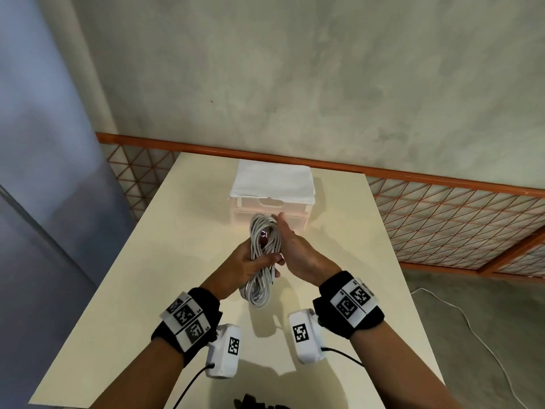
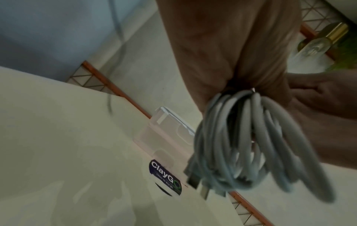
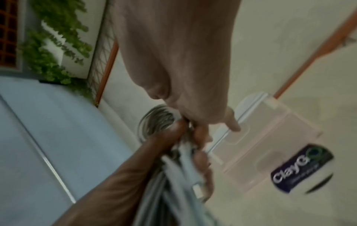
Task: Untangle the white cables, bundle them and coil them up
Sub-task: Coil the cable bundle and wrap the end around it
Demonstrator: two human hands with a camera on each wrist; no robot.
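Note:
A coil of white cables (image 1: 259,286) hangs upright above the cream table (image 1: 177,231). My left hand (image 1: 250,259) grips the bundle round its middle, with loops sticking out above and below the fist. My right hand (image 1: 290,243) lies flat against the coil's right side, fingers straight and pointing up. In the left wrist view the loops (image 2: 241,137) dangle below my left hand (image 2: 231,61), plug ends (image 2: 195,180) hang at their left, and my right hand (image 2: 318,94) shows at the right. The blurred right wrist view shows the left hand's fingers (image 3: 201,152) wrapped round the cables (image 3: 185,154).
A clear plastic box (image 1: 269,215) with a folded white sheet (image 1: 271,181) on top stands just behind the coil. A round ClayGo sticker (image 2: 166,175) lies on the table near it. An orange-framed mesh fence (image 1: 442,216) runs behind. A loose white cable (image 1: 472,326) lies on the floor.

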